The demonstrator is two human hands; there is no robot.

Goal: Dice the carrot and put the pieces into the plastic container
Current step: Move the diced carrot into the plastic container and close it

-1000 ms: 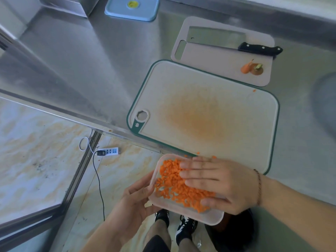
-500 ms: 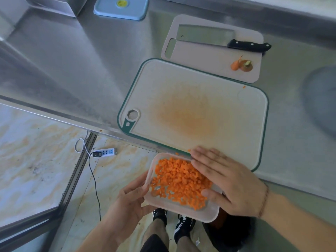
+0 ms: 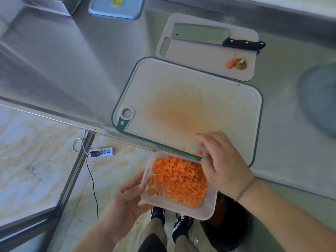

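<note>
Just beyond right hand (image 3: 221,161), lifted off container's dice, fingers loosely curled holding nothing: stray carrot bits (image 3: 199,152) remain; left hand (image 3: 127,199) grips plastic container (image 3: 209,210).

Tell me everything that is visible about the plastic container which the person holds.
The plastic container is a shallow, translucent, pinkish-white tray with rounded corners and no lid on it. It is held off the counter, below the near edge of the green-rimmed cutting board, and looks tilted. A heap of diced carrot covers most of its bottom. The left hand holds its left side, thumb on the rim. The right hand lies over its far right corner.
</note>
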